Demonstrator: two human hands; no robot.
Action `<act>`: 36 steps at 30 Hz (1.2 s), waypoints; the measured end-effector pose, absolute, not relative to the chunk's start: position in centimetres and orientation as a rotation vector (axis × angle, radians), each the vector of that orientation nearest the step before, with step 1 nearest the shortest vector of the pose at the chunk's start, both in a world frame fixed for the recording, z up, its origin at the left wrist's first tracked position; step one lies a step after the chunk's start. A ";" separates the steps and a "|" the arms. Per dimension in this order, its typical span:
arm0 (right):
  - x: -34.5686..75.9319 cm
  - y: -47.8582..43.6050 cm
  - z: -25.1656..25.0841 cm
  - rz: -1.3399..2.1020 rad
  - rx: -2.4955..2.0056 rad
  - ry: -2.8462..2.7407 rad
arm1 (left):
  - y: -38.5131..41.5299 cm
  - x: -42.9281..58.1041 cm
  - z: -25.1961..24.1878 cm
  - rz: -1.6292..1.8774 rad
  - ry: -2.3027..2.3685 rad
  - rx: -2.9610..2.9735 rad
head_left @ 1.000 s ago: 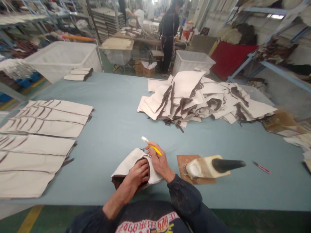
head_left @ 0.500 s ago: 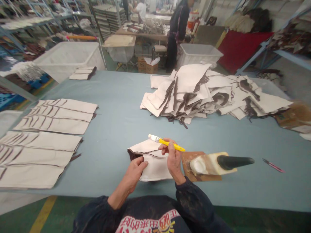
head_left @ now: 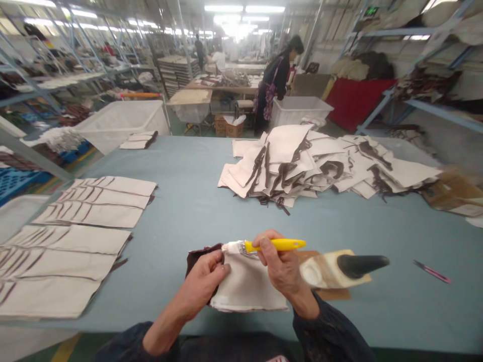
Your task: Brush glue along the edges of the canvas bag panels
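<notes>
My right hand (head_left: 278, 264) is closed round a paintbrush (head_left: 277, 245) with a yellow handle, its white-coated bristles pointing left. The bristle end touches the dark upper edge of a cream fabric piece (head_left: 249, 284) with dark brown trim, lying at the table's front. My left hand (head_left: 206, 276) pinches that piece at its left side, thumb on top, beside its dark brown part (head_left: 196, 256). To the right of my right hand, a cut-open plastic container (head_left: 328, 271) with a black tapered end lies on a brown board, with white paste in its opening.
Overlapping rows of cream pieces (head_left: 109, 213) lie on the left of the blue-grey table (head_left: 181, 191). A loose heap of similar pieces (head_left: 290, 166) covers the far right. Small pink-handled snips (head_left: 432, 271) lie at right. Beyond stand white bins (head_left: 124, 118) and a person (head_left: 269, 88).
The brush has come down from above the piece onto its edge near my left fingers. More dark brown fabric shows at the left. My head view has tilted up.
</notes>
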State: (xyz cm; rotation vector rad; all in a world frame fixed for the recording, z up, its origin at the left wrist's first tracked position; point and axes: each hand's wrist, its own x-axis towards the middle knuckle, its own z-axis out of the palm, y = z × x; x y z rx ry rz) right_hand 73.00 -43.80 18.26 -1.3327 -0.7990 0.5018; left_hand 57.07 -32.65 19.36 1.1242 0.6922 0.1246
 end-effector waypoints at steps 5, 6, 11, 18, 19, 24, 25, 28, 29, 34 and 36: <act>72.7 -44.3 18.6 0.386 -1.242 -0.775 | -33.0 56.6 19.8 0.117 0.670 1.062; 72.6 -44.5 18.6 0.374 -1.227 -0.753 | -33.0 56.6 19.8 0.112 0.668 1.057; 72.1 -44.7 18.5 0.470 -1.317 -0.783 | -32.9 56.5 19.9 0.098 0.651 1.039; 71.7 -45.5 18.3 0.380 -1.298 -0.732 | -32.7 56.1 20.1 0.089 0.648 1.046; 71.7 -45.7 18.2 0.394 -1.320 -0.761 | -32.7 56.1 20.1 0.080 0.642 1.047; 71.6 -45.7 18.3 0.333 -1.342 -0.832 | -32.8 56.1 20.1 0.101 0.651 1.049; 71.6 -45.7 18.4 0.300 -1.325 -0.813 | -32.8 56.1 20.1 0.106 0.657 1.050; 71.5 -45.9 18.5 0.242 -1.337 -0.804 | -32.7 56.0 20.0 0.103 0.663 1.038; 71.4 -45.9 18.3 0.250 -1.355 -0.823 | -32.8 56.0 20.0 0.099 0.661 1.032; 71.2 -44.9 17.6 0.316 -1.327 -0.838 | -32.8 56.2 19.9 0.096 0.651 1.037; 71.4 -44.7 17.8 0.269 -1.301 -0.775 | -32.7 56.2 20.0 0.084 0.628 1.087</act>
